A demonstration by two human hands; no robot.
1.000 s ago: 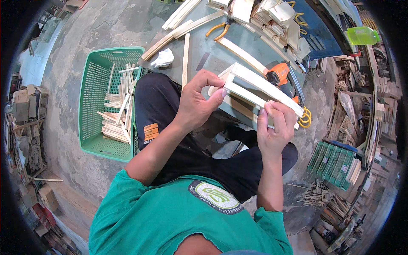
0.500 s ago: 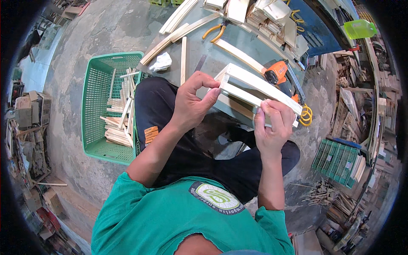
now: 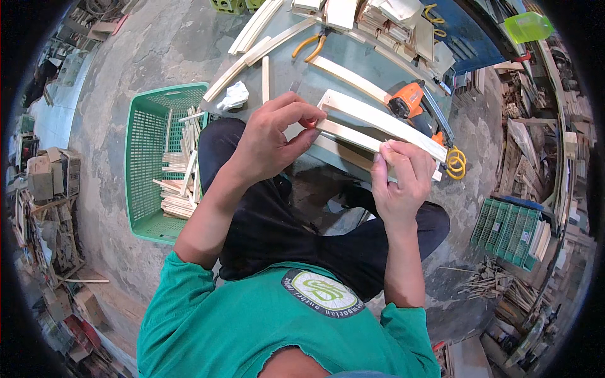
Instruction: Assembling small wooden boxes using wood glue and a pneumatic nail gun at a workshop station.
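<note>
Between my hands is a pale wooden strip (image 3: 350,135), which lies along the near side of a long, narrow wooden frame (image 3: 384,123). My left hand (image 3: 272,137) pinches the strip's left end at the frame's corner, thumb and forefinger pressed together. Farther right along the same strip, the fingertips of my right hand (image 3: 403,179) close on it. The frame tilts down toward the right over a grey work surface (image 3: 359,66). Just beyond it lies an orange-and-black nail gun (image 3: 406,99). Whether the strip is fastened to the frame I cannot tell.
At my left stands a green plastic crate (image 3: 135,164) holding several wooden sticks (image 3: 188,148). Pliers with yellow handles (image 3: 311,48), a crumpled white wad (image 3: 234,96) and stacked wood pieces (image 3: 394,38) lie beyond. A yellow coiled hose (image 3: 455,164) hangs right of the frame.
Both hands and the wooden frame have shifted slightly left, the left hand the most. The grip on the strip looks the same; the whole view has also moved a little.
</note>
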